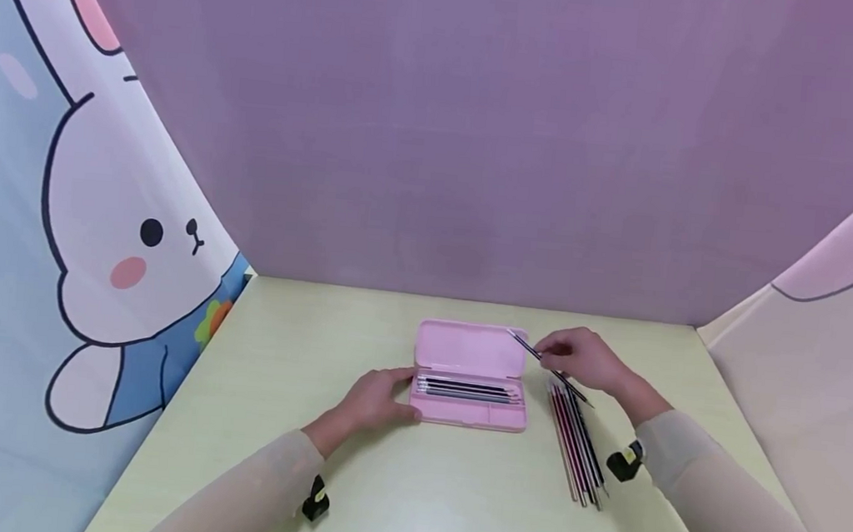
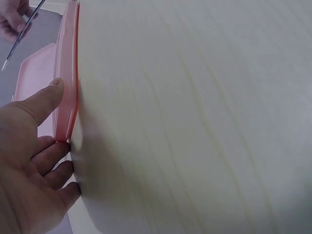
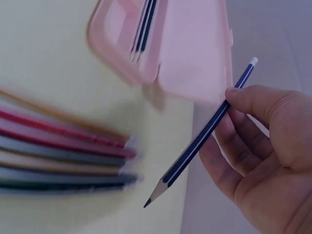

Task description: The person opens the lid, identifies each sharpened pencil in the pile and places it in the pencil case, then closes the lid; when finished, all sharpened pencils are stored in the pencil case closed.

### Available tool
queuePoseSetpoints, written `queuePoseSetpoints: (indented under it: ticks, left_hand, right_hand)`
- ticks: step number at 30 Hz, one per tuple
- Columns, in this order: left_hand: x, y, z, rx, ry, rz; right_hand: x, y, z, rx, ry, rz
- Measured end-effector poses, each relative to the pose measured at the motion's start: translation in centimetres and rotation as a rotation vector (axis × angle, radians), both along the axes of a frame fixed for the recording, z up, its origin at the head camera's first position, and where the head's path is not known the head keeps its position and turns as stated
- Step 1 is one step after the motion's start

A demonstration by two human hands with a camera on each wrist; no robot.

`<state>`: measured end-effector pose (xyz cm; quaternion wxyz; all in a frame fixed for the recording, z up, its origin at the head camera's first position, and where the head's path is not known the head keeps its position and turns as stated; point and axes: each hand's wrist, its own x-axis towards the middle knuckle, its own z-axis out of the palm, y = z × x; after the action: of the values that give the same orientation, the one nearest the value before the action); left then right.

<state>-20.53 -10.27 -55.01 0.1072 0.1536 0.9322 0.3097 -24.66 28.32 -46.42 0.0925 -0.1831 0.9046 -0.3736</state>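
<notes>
A pink pencil case [image 1: 452,413] lies with its lid [image 1: 468,347] raised. Several dark pencils [image 1: 465,390] lie side by side in its long compartment. My left hand [image 1: 374,400] grips the case's left end, thumb [image 2: 46,100] against the front wall and fingers round the corner. Between thumb and fingers, my right hand [image 1: 586,358] pinches a dark blue pencil [image 3: 195,145] with pale stripes. That pencil slants in the air beside the lid. Its sharpened point is toward me and its white end points at the lid.
To the right of the case, a bundle of several pencils [image 1: 573,449] in red, dark and tan colours lies on the light wooden table [image 1: 301,331]. A purple cloth wall [image 1: 482,137] stands behind, with a rabbit-print curtain [image 1: 95,273] at the left.
</notes>
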Motion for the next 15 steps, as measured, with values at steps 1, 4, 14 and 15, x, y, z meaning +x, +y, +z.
queuePoseSetpoints:
  ticks: [1,4,14,15]
  left_hand:
    - [0.0,-0.1,0.0,0.002,0.002,-0.003]
    - [-0.1,-0.2,-0.1,0.009,0.005,-0.008]
    - [-0.1,-0.3,-0.1,0.019,0.004,-0.012]
    - [-0.1,-0.3,-0.1,0.02,0.0,-0.011]
  right_hand:
    - [-0.2,-0.6,0.1,-0.004,0.006,0.01]
    - [-0.8,-2.6,0.2,-0.008,0.015,0.026]
    - [-2.1,-7.9,-2.0,-0.017,0.012,0.107]
    - [-2.2,-8.2,-2.3,-0.013,0.014,0.115]
